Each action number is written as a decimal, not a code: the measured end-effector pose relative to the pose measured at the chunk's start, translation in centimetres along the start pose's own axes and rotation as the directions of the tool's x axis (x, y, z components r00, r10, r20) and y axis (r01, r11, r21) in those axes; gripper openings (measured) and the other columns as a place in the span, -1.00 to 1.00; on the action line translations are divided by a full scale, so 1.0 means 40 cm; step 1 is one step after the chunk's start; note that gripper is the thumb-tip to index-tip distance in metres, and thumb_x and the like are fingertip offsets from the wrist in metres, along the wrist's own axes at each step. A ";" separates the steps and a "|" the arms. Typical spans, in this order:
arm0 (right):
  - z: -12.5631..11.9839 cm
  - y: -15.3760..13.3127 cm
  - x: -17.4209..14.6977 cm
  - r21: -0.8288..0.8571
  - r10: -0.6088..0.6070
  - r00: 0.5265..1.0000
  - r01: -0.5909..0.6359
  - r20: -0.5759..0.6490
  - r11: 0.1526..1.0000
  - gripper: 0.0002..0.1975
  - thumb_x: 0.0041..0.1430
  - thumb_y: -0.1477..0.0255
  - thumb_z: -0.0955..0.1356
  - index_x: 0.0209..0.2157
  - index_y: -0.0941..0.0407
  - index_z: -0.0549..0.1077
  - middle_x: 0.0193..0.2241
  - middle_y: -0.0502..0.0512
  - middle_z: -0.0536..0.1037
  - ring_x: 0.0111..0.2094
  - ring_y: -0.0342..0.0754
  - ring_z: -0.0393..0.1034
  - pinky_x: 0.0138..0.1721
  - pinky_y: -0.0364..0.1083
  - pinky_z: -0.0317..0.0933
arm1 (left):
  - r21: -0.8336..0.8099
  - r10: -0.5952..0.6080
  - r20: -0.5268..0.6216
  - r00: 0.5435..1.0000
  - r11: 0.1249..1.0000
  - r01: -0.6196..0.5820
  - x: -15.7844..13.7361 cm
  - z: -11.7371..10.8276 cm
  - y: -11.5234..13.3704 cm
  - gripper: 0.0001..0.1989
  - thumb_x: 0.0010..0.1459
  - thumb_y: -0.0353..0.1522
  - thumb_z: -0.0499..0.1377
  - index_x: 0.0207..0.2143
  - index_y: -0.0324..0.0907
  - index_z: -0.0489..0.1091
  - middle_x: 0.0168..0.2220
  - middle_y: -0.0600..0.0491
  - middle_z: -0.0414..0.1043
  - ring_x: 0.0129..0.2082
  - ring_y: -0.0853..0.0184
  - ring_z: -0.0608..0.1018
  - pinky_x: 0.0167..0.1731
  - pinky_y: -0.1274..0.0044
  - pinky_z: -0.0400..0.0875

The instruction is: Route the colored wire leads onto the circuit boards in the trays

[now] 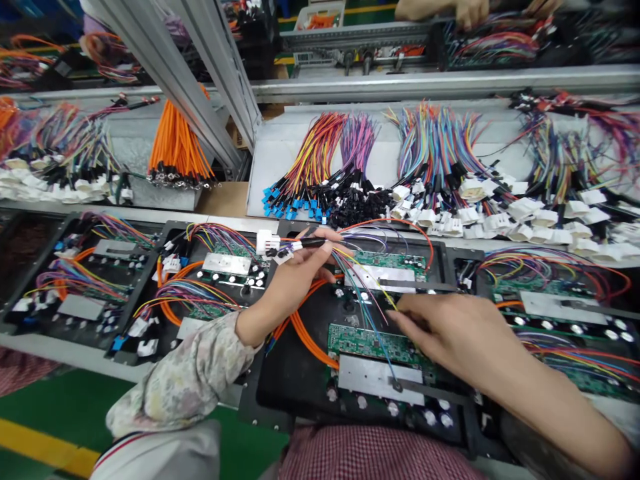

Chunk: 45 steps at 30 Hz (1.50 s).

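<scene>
My left hand [303,268] grips a wire harness [320,243] by its black sleeve, with the white connectors pointing left. The harness's loose coloured wires fan out to the right and downward. Pinched between the thumb and fingers of my right hand [440,323] is the end of a yellow wire [383,287] from that harness. Beneath both hands is a black tray [300,390] holding two green circuit boards with metal plates. Orange cables [307,339] run from the lower circuit board [370,341]. The upper circuit board [387,260] has wires along its far edge, partly hidden by my hands.
Similar trays with wired boards stand left [167,327] and right [565,303]. Behind lie bundles of red-yellow wires [317,153], multicoloured harnesses [440,147] and orange cables [177,143]. A slanted metal post [200,73] rises at left. Another person's hand [471,12] is across the line.
</scene>
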State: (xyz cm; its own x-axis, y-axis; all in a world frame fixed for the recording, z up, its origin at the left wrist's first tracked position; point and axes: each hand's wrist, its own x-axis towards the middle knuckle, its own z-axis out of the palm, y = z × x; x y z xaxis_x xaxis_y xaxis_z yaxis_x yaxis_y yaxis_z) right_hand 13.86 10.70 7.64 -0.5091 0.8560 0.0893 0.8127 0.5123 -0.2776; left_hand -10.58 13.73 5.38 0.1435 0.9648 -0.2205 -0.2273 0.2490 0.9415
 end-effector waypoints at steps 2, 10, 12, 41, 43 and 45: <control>-0.002 0.019 -0.007 -0.048 0.072 0.994 -0.076 -0.079 0.996 -0.51 0.39 0.15 0.18 -0.53 0.06 0.47 -0.70 0.01 0.44 -0.70 -0.11 0.26 -0.58 -0.08 -0.13 | -0.003 0.011 -0.013 1.000 1.000 -0.011 0.000 0.002 0.003 -0.83 0.22 -0.24 0.24 -0.19 -0.13 0.44 -0.23 0.05 0.56 -0.31 0.38 0.60 -0.54 0.66 0.47; 0.040 0.122 0.054 -0.046 0.231 0.926 -0.256 -0.297 0.966 -0.64 0.35 0.22 0.21 -0.19 0.10 0.57 -0.54 0.09 0.56 -0.56 -0.04 0.38 -0.49 -0.09 -0.03 | 0.022 0.017 0.022 1.000 1.000 -0.018 0.004 0.004 0.007 -0.79 0.24 -0.23 0.23 -0.16 -0.15 0.39 -0.29 0.04 0.59 -0.31 0.37 0.64 -0.54 0.69 0.46; 0.052 0.126 0.056 -0.052 0.234 0.917 -0.264 -0.323 0.963 -0.65 0.35 0.23 0.22 -0.17 0.10 0.57 -0.53 0.09 0.56 -0.55 -0.02 0.39 -0.49 -0.09 -0.03 | 0.028 0.036 0.018 0.999 0.999 -0.036 0.005 0.002 0.005 -0.80 0.24 -0.24 0.23 -0.17 -0.16 0.39 -0.28 0.04 0.59 -0.29 0.39 0.62 -0.48 0.68 0.50; 0.061 0.135 0.064 -0.079 0.230 0.948 -0.253 -0.218 0.964 -0.60 0.34 0.18 0.20 -0.19 0.09 0.59 -0.55 0.13 0.56 -0.59 0.00 0.34 -0.50 -0.07 -0.04 | 0.069 0.027 -0.024 0.999 0.997 -0.025 0.002 0.000 0.005 -0.84 0.25 -0.28 0.20 -0.16 -0.14 0.41 -0.26 0.02 0.59 -0.33 0.40 0.61 -0.55 0.68 0.43; 0.059 0.135 0.062 -0.083 0.253 0.939 -0.278 -0.232 0.957 -0.60 0.33 0.18 0.20 -0.19 0.09 0.59 -0.55 0.13 0.56 -0.59 0.00 0.35 -0.50 -0.06 -0.03 | 0.081 0.016 -0.033 0.999 0.997 -0.014 0.001 0.001 0.007 -0.84 0.25 -0.28 0.20 -0.16 -0.14 0.41 -0.25 0.02 0.59 -0.33 0.40 0.61 -0.54 0.67 0.44; 0.057 0.134 0.061 -0.081 0.261 0.937 -0.286 -0.231 0.955 -0.59 0.33 0.18 0.20 -0.19 0.09 0.59 -0.55 0.13 0.56 -0.60 -0.01 0.34 -0.50 -0.06 -0.03 | 0.089 0.011 -0.040 0.999 0.996 -0.008 -0.001 0.003 0.008 -0.85 0.26 -0.28 0.20 -0.17 -0.14 0.41 -0.24 0.02 0.59 -0.32 0.40 0.61 -0.52 0.67 0.44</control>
State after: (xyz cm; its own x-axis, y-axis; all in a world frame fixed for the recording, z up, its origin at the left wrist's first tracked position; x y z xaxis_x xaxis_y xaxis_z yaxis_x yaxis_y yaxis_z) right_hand 16.32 15.37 4.18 -0.1998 0.9519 0.2325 0.9445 0.2503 -0.2129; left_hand -10.54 13.78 5.72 0.1022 0.9702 -0.2198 -0.1423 0.2330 0.9620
